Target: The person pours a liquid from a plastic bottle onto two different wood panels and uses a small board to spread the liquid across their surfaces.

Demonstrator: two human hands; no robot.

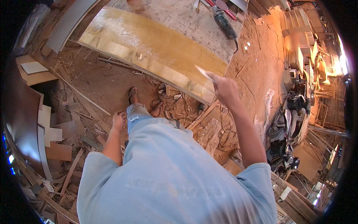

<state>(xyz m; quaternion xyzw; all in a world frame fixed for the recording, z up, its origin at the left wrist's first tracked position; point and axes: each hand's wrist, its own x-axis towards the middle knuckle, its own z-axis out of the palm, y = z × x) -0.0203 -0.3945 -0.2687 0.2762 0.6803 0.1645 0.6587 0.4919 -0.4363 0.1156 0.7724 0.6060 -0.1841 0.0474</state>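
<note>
My right hand (225, 89) is closed around a thin, pale, blade-like piece (202, 71), slightly blurred, which sticks out toward the left. Its exact kind I cannot make out. The piece is over the right part of a long yellowish wooden panel (175, 56); whether it touches the surface I cannot tell. White dusty smears show on the panel's far left part, and a paler strip runs along its near edge. My left hand (118, 120) hangs low beside my left leg, fingers curled, with nothing visible in it.
The panel lies on a speckled worktable (164, 20). A corded angle grinder (225, 25) rests there at the far right. Wood offcuts (87, 99) and cords (227, 128) litter the dirt floor. Board pieces (46, 121) stand at left; a dark heap (289, 119) lies at right.
</note>
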